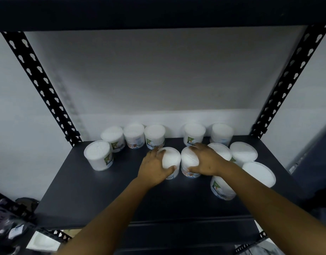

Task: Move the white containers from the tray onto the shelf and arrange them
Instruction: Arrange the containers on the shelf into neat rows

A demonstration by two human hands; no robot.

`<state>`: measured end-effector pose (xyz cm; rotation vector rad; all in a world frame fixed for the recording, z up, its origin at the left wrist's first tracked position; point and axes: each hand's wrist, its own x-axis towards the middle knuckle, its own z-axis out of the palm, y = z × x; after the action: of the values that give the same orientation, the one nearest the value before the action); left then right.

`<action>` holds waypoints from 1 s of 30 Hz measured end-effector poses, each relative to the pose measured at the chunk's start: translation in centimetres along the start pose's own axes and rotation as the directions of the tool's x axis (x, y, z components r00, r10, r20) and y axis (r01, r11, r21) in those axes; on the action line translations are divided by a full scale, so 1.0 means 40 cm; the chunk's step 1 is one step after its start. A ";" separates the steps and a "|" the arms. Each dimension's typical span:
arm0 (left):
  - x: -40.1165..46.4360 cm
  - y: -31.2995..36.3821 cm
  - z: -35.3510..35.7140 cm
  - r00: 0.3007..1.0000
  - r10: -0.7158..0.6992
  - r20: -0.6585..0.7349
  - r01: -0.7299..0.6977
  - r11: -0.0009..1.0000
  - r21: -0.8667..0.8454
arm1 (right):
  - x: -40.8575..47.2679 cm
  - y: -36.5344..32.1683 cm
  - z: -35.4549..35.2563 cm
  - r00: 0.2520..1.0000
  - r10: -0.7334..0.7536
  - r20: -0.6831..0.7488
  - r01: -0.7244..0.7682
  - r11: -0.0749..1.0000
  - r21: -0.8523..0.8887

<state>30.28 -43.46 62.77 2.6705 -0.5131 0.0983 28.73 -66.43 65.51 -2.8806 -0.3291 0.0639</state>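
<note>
Dark metal shelf (103, 190) against a pale wall carries all the white tubs in view. At its middle, the left hand (154, 168) curls over one tub (171, 161), fingers on the far rim and thumb on the near side, a full grip. The right hand (206, 161) clasps the neighbouring tub (188, 159) the same way; the two tubs stand just beside each other. Behind them five tubs (154, 136) line the back edge, with one gap. One more (97, 155) stands apart at the left. To the right, four others (244, 151) cluster close together, partly hidden by the right forearm.
</note>
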 end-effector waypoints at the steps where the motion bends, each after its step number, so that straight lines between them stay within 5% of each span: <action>1: -0.002 0.002 0.002 1.000 0.008 -0.026 -0.007 1.000 0.024 | -0.002 -0.004 0.004 1.000 0.000 -0.018 0.000 1.000 -0.020; 6: -0.002 0.005 0.011 0.997 0.049 -0.054 -0.042 0.992 0.121 | -0.008 -0.028 0.040 0.992 0.003 -0.130 -0.025 0.985 -0.173; 30: -0.011 0.006 0.020 0.998 0.039 -0.055 -0.032 0.993 0.114 | -0.027 -0.048 0.055 0.985 0.041 -0.167 -0.063 0.989 -0.132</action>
<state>29.79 -43.84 62.08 2.7598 -0.5520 0.2193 27.11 -64.34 63.87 -3.0040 -0.2354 -0.1936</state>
